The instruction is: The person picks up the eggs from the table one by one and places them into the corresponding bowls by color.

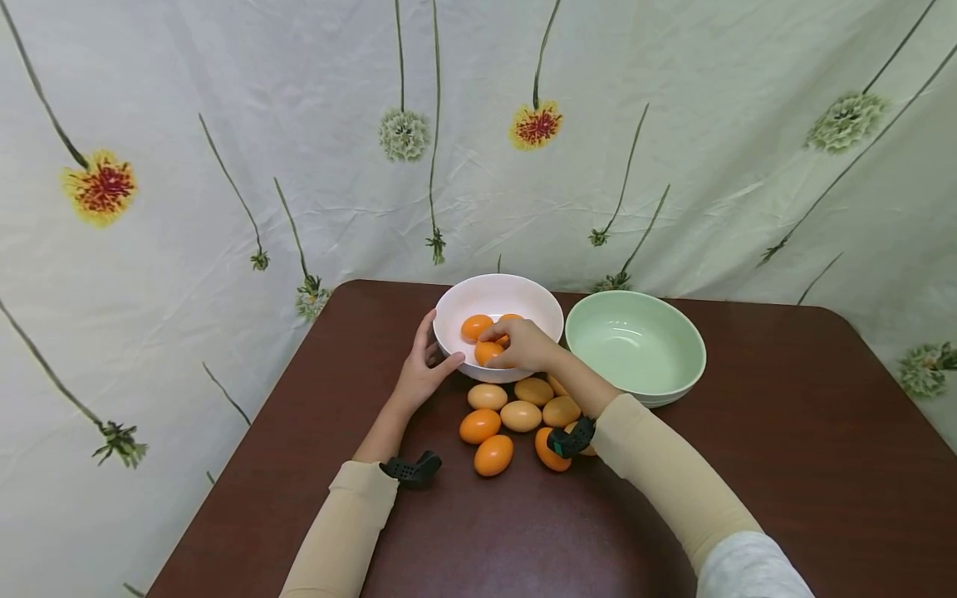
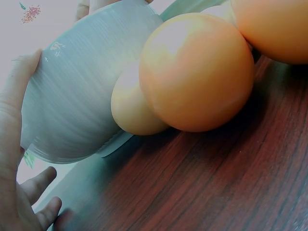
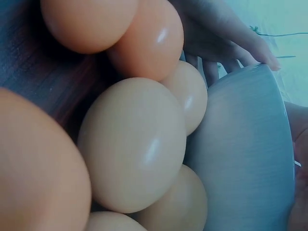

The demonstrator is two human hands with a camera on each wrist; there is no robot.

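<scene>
Eggs (image 1: 477,327) inside the pink bowl (image 1: 497,296) show only in the head view.

Background: a pale, grey-white fabric sheet (image 1: 508,191), lightly creased and softly folded, spans the rear and continues down the left side. Its printed pattern comprises slender green stems (image 1: 900,46), yellow-and-red blooms (image 1: 536,124), pale green globe-shaped flower heads (image 1: 404,134) and small green buds (image 1: 436,247). Foreground: a dark reddish-brown tabletop (image 1: 785,432) with rounded far corners, its far edge near the sheet; streaked wood grain is visible in the left wrist view. Lighting is soft, with a faint sheen on the near part of the tabletop
</scene>
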